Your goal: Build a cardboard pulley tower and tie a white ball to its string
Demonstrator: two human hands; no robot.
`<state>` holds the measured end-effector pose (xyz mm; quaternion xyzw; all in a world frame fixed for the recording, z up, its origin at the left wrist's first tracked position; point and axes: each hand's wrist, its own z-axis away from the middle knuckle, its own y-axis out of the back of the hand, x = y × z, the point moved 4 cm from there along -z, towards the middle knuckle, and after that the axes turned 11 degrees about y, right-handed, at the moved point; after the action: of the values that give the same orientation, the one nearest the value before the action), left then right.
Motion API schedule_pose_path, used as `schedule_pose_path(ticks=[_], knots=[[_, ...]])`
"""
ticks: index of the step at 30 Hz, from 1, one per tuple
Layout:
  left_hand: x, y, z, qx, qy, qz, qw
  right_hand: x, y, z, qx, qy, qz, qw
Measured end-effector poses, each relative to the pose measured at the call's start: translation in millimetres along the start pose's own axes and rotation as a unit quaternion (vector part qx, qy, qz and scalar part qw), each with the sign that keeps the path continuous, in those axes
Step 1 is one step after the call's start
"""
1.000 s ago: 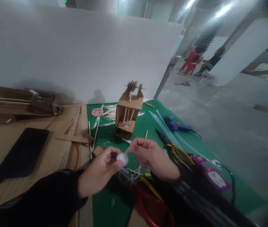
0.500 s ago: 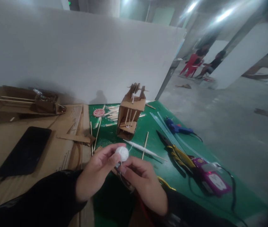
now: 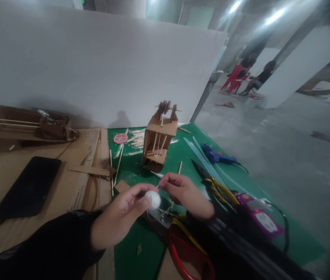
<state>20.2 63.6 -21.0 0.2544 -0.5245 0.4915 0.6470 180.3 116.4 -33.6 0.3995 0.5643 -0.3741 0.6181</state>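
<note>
Left hand (image 3: 121,216): clamped on ball (image 3: 154,200)
Right hand (image 3: 187,195): fingertips pinched on thread (image 3: 158,187)
Thread: best kept lightly taut

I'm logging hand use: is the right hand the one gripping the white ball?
No, the left hand grips the white ball, while the right hand is beside it.

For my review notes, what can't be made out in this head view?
Head view:
White ball: left side hidden by the left hand.
White stick: partly hidden behind the right hand.
Red handle: cut off by the bottom edge.
What the right hand pinches: too thin and blurred.
</note>
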Motion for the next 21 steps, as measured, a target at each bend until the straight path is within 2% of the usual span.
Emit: schedule_pose_path(ticks=[4,8,12,17,21], knots=[[-8,-0.7,-2,-0.010,0.011,0.002,1.000,-5,1,-3,-0.010,0.025,0.037,0.999],[-16,2.4,-7,0.006,0.015,0.026,1.000,-7,3,-3,-0.008,0.023,0.027,0.999],[-24,4.8,-13,0.020,0.017,0.066,0.997,-20,0,0,-0.015,0.022,0.016,1.000],[-26,6.7,-17,0.037,-0.001,0.129,0.991,-36,-19,22,0.009,0.054,0.010,0.998],[-24,7.6,-14,0.074,-0.001,0.146,0.987,-22,-41,42,0.011,0.057,0.002,0.998]])
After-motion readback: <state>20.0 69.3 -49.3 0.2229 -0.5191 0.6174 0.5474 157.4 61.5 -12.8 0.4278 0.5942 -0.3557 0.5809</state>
